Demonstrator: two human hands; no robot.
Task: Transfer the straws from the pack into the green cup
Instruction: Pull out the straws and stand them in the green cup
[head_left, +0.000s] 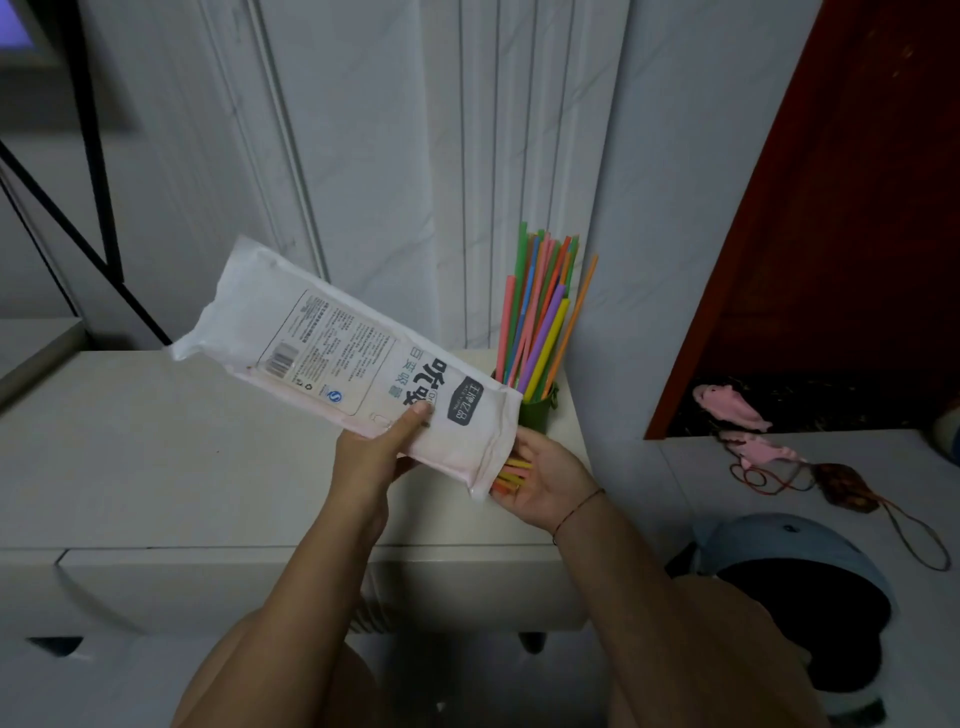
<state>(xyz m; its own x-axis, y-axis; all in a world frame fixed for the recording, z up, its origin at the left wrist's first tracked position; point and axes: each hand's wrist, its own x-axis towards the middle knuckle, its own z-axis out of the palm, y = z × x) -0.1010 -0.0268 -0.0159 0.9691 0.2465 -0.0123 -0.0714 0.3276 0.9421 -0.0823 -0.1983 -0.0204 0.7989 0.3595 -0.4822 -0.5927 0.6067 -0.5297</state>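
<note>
Plenty to watch at the open mouth of the pack (332, 343): yellow, orange and pink ends of straws (511, 475) poking out. Gripping that pack low on its body with the left hand (374, 457), thumb pressed on the printed face, sealed end tilted up and away to the left. Cupping the right hand (550, 483) at the mouth, fingers curled round those ends. Hands close together but not touching, both over the surface (156, 441).

Now the risks. Could spill the lot if tipped any steeper, with slick film, smooth straws and only a loose curl of fingers to catch them. Could also snag the ends on the crumpled lip and bend them.

Worth eyeing the green cup (540, 410) too, just behind the pack's mouth at the back right corner of the surface. Crammed with standing straws (540, 312), fanned out in green, pink, blue, purple, yellow and orange, and rising far above the rim. Probably top-heavy; likely to tip with one knock from the pack or a clumsy shove of the next handful. Little room inside by the look of it, so better threaded in than dropped.

As for the pack itself: cannot tell how many remain inside, film too cloudy to see through
</note>
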